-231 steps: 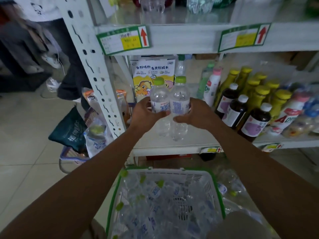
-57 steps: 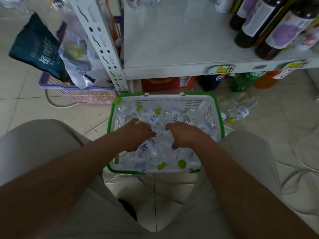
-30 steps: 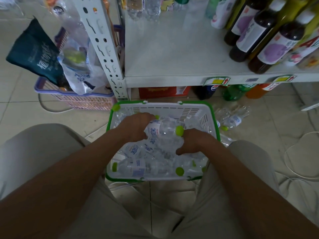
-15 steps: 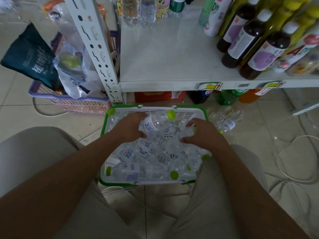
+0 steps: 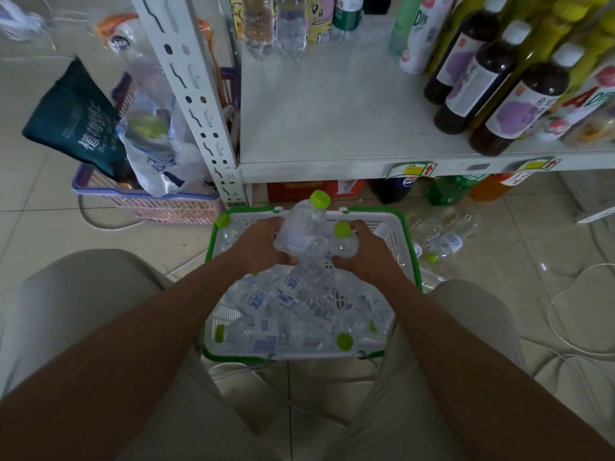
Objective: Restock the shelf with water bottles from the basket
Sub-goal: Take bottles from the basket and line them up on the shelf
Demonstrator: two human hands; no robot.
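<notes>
**Two bottles in hand over the basket, below the shelf edge**

I observe the left hand (image 5: 263, 249) wrapped round the body of a clear water bottle (image 5: 301, 229), with the fingers curled about it. The bottle is held above the heap, tilted, and its green cap points up and away toward the shelf edge. The right hand (image 5: 367, 252) grips a second bottle (image 5: 342, 246) somewhat lower, with its green cap just beside the first bottle's label. I cannot tell whether the two bottles touch.

Both hands are over the far half of the white basket (image 5: 389, 232). It has a green rim and stands on the tiled floor between the person's knees, just in front of the shelf (image 5: 332, 121). The heaped bottles (image 5: 259, 302) inside it lie on their sides, several showing blue lettering.

On the shelf, two upright bottles (image 5: 259, 24) of the same clear kind stand at the back left. Dark bottles with purple labels (image 5: 479, 91) stand in a row on the right side. Price tags (image 5: 412, 169) hang on the front lip.

A few loose bottles (image 5: 446, 244) lie on the floor just to the right of the basket. A pink basket (image 5: 149, 207) holding a dark green bag (image 5: 73, 118) sits to the left of the perforated shelf post (image 5: 189, 94).
</notes>
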